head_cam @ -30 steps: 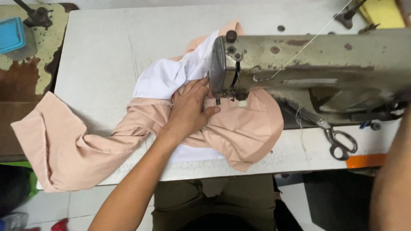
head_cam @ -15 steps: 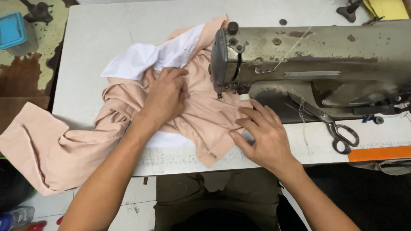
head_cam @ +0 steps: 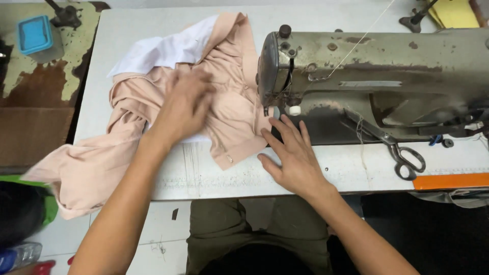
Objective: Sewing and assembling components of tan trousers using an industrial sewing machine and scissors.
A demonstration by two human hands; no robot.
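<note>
Peach-pink garment, crumpled and bunched, white lining piece showing at its far-left part, lying on the table's left half, one end draped over the left near edge, small button near its front hem

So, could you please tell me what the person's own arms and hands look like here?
Both forearms are bare, with no sleeves in view. The left hand is motion-blurred. The right hand shows no glove, ring or watch. Olive-green trousers cover the lap.

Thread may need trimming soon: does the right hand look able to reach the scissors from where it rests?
Probably yes. The right hand lies flat on the white table, and the scissors lie to its right along the sewing machine's base, with only bare tabletop between them.
</note>
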